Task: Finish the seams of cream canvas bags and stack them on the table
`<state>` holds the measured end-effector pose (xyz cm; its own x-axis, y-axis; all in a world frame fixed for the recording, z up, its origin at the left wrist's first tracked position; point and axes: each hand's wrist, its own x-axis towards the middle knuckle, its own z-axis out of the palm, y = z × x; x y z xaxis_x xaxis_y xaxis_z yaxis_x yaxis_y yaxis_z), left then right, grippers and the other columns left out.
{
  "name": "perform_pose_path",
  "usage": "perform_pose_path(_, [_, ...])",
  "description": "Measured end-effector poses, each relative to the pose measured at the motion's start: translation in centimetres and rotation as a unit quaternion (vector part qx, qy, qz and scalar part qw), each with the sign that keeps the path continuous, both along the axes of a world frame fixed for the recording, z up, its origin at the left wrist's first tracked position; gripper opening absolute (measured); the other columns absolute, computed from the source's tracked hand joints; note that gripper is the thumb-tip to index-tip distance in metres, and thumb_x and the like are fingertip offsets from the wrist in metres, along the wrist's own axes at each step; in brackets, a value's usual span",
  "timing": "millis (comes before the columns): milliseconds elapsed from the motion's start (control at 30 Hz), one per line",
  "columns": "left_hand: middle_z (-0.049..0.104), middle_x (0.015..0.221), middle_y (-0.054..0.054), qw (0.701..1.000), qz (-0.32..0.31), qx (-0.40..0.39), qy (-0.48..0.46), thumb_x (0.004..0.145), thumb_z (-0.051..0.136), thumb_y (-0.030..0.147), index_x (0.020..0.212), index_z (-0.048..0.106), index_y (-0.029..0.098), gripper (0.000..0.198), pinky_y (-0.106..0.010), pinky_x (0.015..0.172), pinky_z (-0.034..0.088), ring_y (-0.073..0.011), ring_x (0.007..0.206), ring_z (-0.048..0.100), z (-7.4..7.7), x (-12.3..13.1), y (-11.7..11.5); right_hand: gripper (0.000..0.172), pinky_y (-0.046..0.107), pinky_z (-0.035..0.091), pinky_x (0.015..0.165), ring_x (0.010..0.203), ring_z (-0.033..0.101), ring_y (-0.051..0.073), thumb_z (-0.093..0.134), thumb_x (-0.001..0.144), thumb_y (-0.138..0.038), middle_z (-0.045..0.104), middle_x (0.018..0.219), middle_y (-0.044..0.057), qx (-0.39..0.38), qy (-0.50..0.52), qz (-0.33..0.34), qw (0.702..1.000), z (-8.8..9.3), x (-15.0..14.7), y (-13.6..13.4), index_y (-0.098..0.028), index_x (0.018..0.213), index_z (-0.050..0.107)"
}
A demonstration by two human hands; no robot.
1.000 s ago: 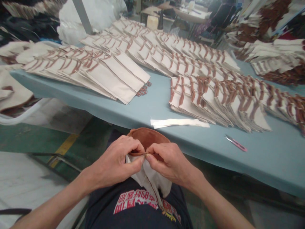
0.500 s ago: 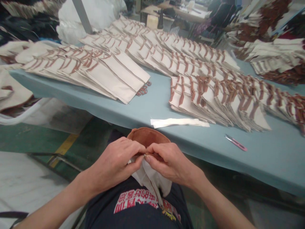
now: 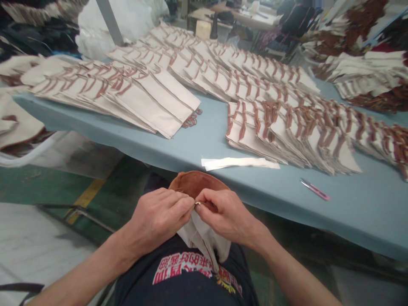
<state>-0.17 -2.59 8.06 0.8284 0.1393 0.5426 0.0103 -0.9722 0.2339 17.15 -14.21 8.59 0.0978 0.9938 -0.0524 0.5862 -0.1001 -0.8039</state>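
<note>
Over my lap I hold a cream canvas pouch (image 3: 204, 238) with a brown lining (image 3: 194, 183) and a brown zip edge. My left hand (image 3: 159, 221) is closed on the pouch's top edge from the left. My right hand (image 3: 226, 216) pinches the same edge from the right, with a small metal zip pull between its fingertips. The two hands touch at the fingertips, just below the front edge of the blue table (image 3: 197, 148). The pouch's lower part hangs down onto my dark printed shirt.
Long overlapping rows of finished cream pouches (image 3: 255, 93) with brown trim cover the table. A white fabric strip (image 3: 239, 163) and pink snips (image 3: 315, 189) lie near the front edge. More stacks (image 3: 366, 76) stand at the right; white bags (image 3: 127, 21) sit behind.
My hands have drawn closer together on the pouch edge, and the left fingers now cover more of the brown rim. Nothing on the table has moved.
</note>
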Motion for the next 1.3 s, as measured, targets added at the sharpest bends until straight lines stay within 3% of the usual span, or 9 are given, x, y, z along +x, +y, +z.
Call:
perform_pose_path(467, [0.07,0.068,-0.001,1.0,0.011,-0.004,-0.001,0.099,0.051,0.01,0.082,0.059,0.019,0.021,-0.03,0.063,0.051,-0.017,0.061,0.068,0.2,-0.2,-0.2,0.011,0.027,0.029,0.06,0.058,0.057,0.013,0.058,0.084,-0.014,0.066,0.065,-0.001,0.063,-0.128,-0.045,0.989,-0.5,-1.8,-0.4,-0.021,0.076,0.06])
perform_pose_path(900, [0.069,0.071,0.001,0.998,-0.017,-0.064,-0.013,0.102,0.052,0.01,0.088,0.057,0.02,0.017,-0.027,0.067,0.051,-0.0156,0.064,0.067,-1.4,-0.6,-0.2,0.014,0.025,0.027,0.055,0.052,0.044,0.01,0.056,0.087,-0.018,0.051,0.059,-0.006,0.024,-0.008,-0.019,0.999,-0.1,-1.0,-0.3,-0.02,0.074,0.06])
perform_pose_path(1067, [0.071,0.083,0.002,0.984,-0.037,-0.173,0.025,0.099,0.055,0.013,0.099,0.059,0.02,0.008,-0.025,0.07,0.049,-0.0148,0.073,0.067,-0.7,-0.9,0.4,0.015,0.024,0.027,0.054,0.05,0.039,0.009,0.056,0.09,-0.019,0.05,0.059,-0.006,0.043,0.011,-0.019,0.999,-0.5,-0.8,-0.5,-0.019,0.075,0.06])
perform_pose_path(1200, [0.071,0.097,0.002,0.942,-0.041,-0.315,0.111,0.105,0.043,0.015,0.112,0.06,0.02,0.019,-0.021,0.075,0.047,-0.0116,0.083,0.067,0.8,-1.2,0.9,0.015,0.024,0.028,0.055,0.051,0.04,0.009,0.056,0.092,-0.019,0.053,0.062,-0.006,0.067,0.012,-0.015,0.998,-0.7,-0.6,-0.9,-0.018,0.08,0.064])
perform_pose_path(1300, [0.064,0.085,0.004,0.915,-0.044,-0.362,0.174,0.111,0.036,0.023,0.099,0.061,0.02,0.028,-0.022,0.071,0.041,-0.0109,0.074,0.058,1.3,-1.1,1.2,0.015,0.024,0.028,0.055,0.05,0.038,0.009,0.056,0.091,-0.017,0.048,0.061,-0.007,0.072,0.02,-0.014,0.997,-0.8,-0.7,-1.1,-0.018,0.078,0.061])
